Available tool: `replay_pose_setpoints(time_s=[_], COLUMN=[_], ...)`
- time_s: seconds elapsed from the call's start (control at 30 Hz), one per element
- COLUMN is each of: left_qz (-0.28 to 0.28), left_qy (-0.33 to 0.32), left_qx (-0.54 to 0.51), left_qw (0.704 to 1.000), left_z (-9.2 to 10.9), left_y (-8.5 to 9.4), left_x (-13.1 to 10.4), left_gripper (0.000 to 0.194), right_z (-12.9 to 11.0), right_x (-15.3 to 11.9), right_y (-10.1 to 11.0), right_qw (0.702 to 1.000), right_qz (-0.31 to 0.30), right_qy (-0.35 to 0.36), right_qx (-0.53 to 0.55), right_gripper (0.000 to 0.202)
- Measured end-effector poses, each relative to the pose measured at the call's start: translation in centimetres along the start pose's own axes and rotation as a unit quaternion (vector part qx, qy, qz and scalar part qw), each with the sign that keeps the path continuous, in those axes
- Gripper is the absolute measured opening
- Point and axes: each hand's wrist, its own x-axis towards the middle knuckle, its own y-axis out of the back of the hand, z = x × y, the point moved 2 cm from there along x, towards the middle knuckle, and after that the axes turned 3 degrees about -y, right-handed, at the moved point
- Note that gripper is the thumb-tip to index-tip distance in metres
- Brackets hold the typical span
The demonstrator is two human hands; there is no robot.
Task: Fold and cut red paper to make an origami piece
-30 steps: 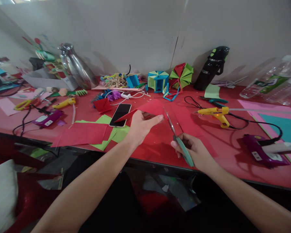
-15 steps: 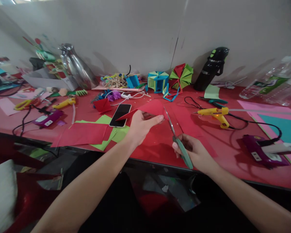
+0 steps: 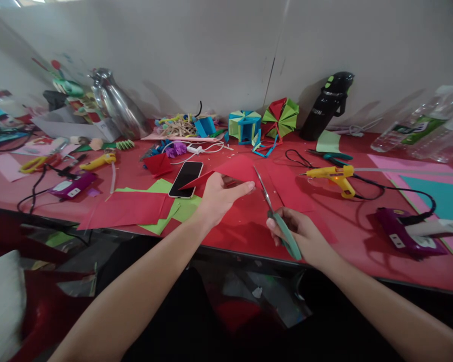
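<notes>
In the head view, my left hand point(image 3: 223, 195) grips a folded piece of red paper point(image 3: 236, 167) above the table, thumb stretched along its near edge. My right hand point(image 3: 300, 231) is closed around the green handles of a pair of scissors point(image 3: 286, 232). The blades point up and away, their tips beside the right edge of the red paper; whether they touch it I cannot tell. A phone point(image 3: 186, 178) lies left of my left hand, partly covered by the paper. Further left, red sheets point(image 3: 126, 210) rest over light green sheets point(image 3: 160, 227).
A yellow glue gun point(image 3: 334, 176) and a purple power socket point(image 3: 403, 234) lie to the right with cables. Along the wall stand a steel jug point(image 3: 119, 105), folded-paper models point(image 3: 244, 126), a black bottle point(image 3: 324, 108) and clear plastic bottles point(image 3: 426, 125). Another glue gun point(image 3: 98, 161) lies left.
Both hands keep nearly the same pose, with the red paper and scissors still held. The whole view has shifted very slightly; the scissor blades look a touch wider apart from the paper or unchanged.
</notes>
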Motion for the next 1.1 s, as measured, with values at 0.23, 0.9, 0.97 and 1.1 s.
replay_pose_setpoints(time_s=[0.23,0.9,0.97,1.1], left_qz=[0.010,-0.036,-0.097,-0.271], left_qy=[0.010,-0.016,-0.077,-0.056], left_qx=[-0.026,0.296,0.441,0.590], left_qw=[1.000,0.954,0.889,0.758], left_z=[0.0,0.4,0.5,0.2], left_y=[0.0,2.5,2.9,2.8], left_x=[0.0,0.5,0.2,-0.7], left_gripper=[0.023,0.018,0.020,0.051], right_z=[-0.2,-0.8,-1.1,-1.3], right_x=[0.0,-0.2,-0.3,-0.4], right_y=[0.0,2.2,2.5,2.9], right_qw=[1.000,0.998,0.998,0.995], right_qz=[0.017,0.063,0.063,0.060], right_qy=[-0.003,0.003,0.020,0.037], right_qx=[-0.022,0.008,-0.012,-0.070], right_gripper=[0.041,0.045,0.045,0.050])
